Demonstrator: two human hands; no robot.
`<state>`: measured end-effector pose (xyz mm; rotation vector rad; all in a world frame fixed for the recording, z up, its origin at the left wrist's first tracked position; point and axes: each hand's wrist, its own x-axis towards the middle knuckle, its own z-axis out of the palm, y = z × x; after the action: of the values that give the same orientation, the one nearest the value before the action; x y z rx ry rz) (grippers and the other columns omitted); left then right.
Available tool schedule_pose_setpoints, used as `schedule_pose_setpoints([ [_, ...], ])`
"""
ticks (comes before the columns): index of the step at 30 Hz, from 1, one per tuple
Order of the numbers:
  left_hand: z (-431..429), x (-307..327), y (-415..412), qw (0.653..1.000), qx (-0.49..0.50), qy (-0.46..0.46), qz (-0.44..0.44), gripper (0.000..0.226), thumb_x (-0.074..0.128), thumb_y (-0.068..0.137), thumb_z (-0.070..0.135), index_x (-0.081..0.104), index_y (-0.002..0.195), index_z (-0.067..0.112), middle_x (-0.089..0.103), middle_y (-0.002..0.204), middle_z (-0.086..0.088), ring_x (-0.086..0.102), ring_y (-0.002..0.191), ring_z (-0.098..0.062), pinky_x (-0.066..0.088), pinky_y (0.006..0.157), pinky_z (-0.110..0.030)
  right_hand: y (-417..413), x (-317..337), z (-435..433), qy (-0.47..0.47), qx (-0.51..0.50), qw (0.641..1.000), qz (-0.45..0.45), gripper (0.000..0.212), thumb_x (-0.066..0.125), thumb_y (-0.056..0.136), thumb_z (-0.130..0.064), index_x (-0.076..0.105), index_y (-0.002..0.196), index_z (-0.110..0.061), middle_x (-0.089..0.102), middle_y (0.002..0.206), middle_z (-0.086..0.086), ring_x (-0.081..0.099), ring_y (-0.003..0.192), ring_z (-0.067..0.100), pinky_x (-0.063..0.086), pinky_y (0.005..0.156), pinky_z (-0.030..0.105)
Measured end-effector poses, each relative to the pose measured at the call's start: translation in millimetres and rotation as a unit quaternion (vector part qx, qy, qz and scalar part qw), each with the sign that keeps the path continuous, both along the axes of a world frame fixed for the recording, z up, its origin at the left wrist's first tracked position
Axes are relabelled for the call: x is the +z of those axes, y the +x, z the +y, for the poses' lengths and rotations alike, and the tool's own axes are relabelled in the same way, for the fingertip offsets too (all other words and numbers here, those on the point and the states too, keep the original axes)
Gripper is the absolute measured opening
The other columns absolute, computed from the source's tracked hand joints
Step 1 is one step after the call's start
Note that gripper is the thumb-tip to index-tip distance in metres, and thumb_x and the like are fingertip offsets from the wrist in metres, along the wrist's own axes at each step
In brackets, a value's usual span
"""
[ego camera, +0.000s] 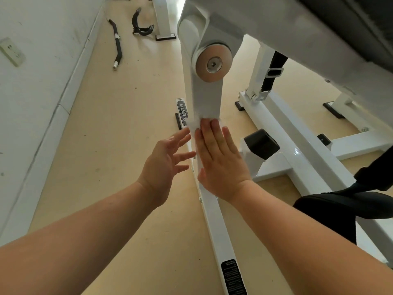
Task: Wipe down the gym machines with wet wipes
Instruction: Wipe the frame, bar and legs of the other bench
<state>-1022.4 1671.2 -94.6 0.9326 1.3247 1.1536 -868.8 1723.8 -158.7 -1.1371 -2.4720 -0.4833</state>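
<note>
A white gym machine stands in front of me, its slanted upright post (207, 99) running down from a round pivot cap (212, 64) to the floor bar (221, 235). My right hand (221, 160) lies flat with straight fingers on the lower part of the post, pressing a white wet wipe (194, 126) against it; the wipe shows at the fingertips and along the hand's left edge. My left hand (163, 165) hovers just left of the post, fingers spread and relaxed, holding nothing.
A white wall (38, 103) with a socket (12, 52) runs along the left. Black curved handle bars (118, 43) lie on the beige floor at the back. White base beams (297, 141), a black rubber stop (261, 143) and a black seat pad (344, 211) fill the right.
</note>
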Motion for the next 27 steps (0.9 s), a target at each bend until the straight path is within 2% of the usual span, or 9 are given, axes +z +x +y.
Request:
schedule_pose_setpoints([
  [3, 0.4, -12.1, -2.0, 0.998, -0.025, -0.053, -0.017, 0.053, 0.017, 0.103, 0.043, 0.059, 0.137, 0.046, 0.061, 0.140, 0.006, 0.065, 0.119, -0.027, 0.038, 0.112, -0.059, 8.7, -37.2, -10.5, -0.068, -0.002, 0.993, -0.093, 0.097, 0.050, 0.093, -0.031, -0.014, 0.159, -0.001, -0.028, 0.165, 0.020, -0.023, 0.154, 0.038, -0.007, 0.127, 0.053],
  [5, -0.5, -17.0, -0.8, 0.997, -0.037, -0.069, -0.026, 0.054, 0.014, 0.104, 0.041, 0.056, 0.136, 0.052, 0.062, 0.139, 0.004, 0.066, 0.118, -0.027, 0.035, 0.113, -0.058, 12.6, -57.2, -20.6, -0.129, -0.014, 0.984, -0.124, 0.094, 0.044, 0.096, -0.035, -0.018, 0.158, -0.001, -0.032, 0.164, 0.019, -0.028, 0.152, 0.037, -0.011, 0.126, 0.052],
  [9, 2.1, -19.7, 3.1, 0.997, -0.026, -0.069, -0.027, 0.053, 0.016, 0.106, 0.038, 0.059, 0.133, 0.051, 0.064, 0.138, 0.001, 0.062, 0.124, -0.024, 0.026, 0.118, -0.058, 8.1, -89.4, -42.4, -0.302, -0.040, 0.949, -0.084, 0.089, 0.036, 0.099, -0.026, -0.032, 0.153, -0.006, -0.051, 0.154, 0.012, -0.044, 0.145, 0.027, -0.021, 0.121, 0.046],
  [11, 3.8, -21.6, 0.2, 0.997, -0.028, -0.071, -0.027, 0.053, 0.016, 0.105, 0.038, 0.059, 0.134, 0.049, 0.063, 0.139, 0.000, 0.057, 0.130, -0.023, 0.022, 0.120, -0.057, 0.1, -101.5, -49.3, -0.356, -0.059, 0.930, -0.074, 0.086, 0.031, 0.100, -0.024, -0.037, 0.150, -0.007, -0.057, 0.149, 0.010, -0.047, 0.142, 0.027, -0.021, 0.122, 0.045],
  [15, 1.7, -25.5, -2.0, 0.996, -0.053, -0.065, -0.043, 0.054, 0.015, 0.103, 0.040, 0.053, 0.139, 0.053, 0.061, 0.141, 0.005, 0.053, 0.134, -0.017, 0.021, 0.119, -0.053, -8.5, -117.4, -56.5, -0.474, -0.092, 0.872, -0.085, 0.098, 0.040, 0.094, -0.029, -0.037, 0.150, -0.008, -0.057, 0.149, 0.008, -0.045, 0.144, 0.026, -0.014, 0.126, 0.046],
  [18, -0.9, -27.0, 1.5, 0.995, -0.076, -0.057, -0.041, 0.054, 0.019, 0.097, 0.045, 0.048, 0.140, 0.057, 0.057, 0.145, 0.010, 0.051, 0.136, -0.013, 0.019, 0.116, -0.052, -8.9, -125.1, -58.2, -0.556, -0.116, 0.820, -0.077, 0.109, 0.052, 0.094, -0.040, -0.035, 0.152, -0.007, -0.049, 0.155, 0.011, -0.033, 0.151, 0.027, -0.011, 0.127, 0.043],
  [22, -2.6, -27.2, -0.9, 0.993, -0.096, -0.056, -0.041, 0.060, 0.025, 0.086, 0.050, 0.044, 0.141, 0.060, 0.053, 0.147, 0.015, 0.051, 0.135, -0.009, 0.019, 0.113, -0.048, -16.4, -129.4, -47.0, -0.587, -0.122, 0.796, -0.078, 0.123, 0.059, 0.092, -0.058, -0.034, 0.152, -0.006, -0.039, 0.161, 0.015, -0.030, 0.152, 0.030, -0.009, 0.127, 0.045],
  [24, -2.9, -26.0, -2.0, 0.993, -0.100, -0.055, -0.034, 0.057, 0.022, 0.089, 0.049, 0.043, 0.142, 0.061, 0.051, 0.150, 0.015, 0.050, 0.136, -0.010, 0.019, 0.114, -0.049, -18.3, -127.8, -45.5, -0.591, -0.118, 0.793, -0.090, 0.122, 0.060, 0.091, -0.058, -0.033, 0.153, -0.007, -0.037, 0.162, 0.013, -0.030, 0.152, 0.029, -0.010, 0.127, 0.047],
  [27, -2.4, -25.9, -4.1, 0.994, -0.099, -0.052, -0.020, 0.054, 0.018, 0.095, 0.047, 0.042, 0.142, 0.060, 0.049, 0.152, 0.013, 0.048, 0.138, -0.011, 0.016, 0.118, -0.052, -12.1, -126.0, -48.3, -0.571, -0.094, 0.803, -0.141, 0.111, 0.057, 0.094, -0.045, -0.029, 0.156, -0.010, -0.034, 0.164, 0.008, -0.027, 0.154, 0.026, -0.012, 0.126, 0.047],
])
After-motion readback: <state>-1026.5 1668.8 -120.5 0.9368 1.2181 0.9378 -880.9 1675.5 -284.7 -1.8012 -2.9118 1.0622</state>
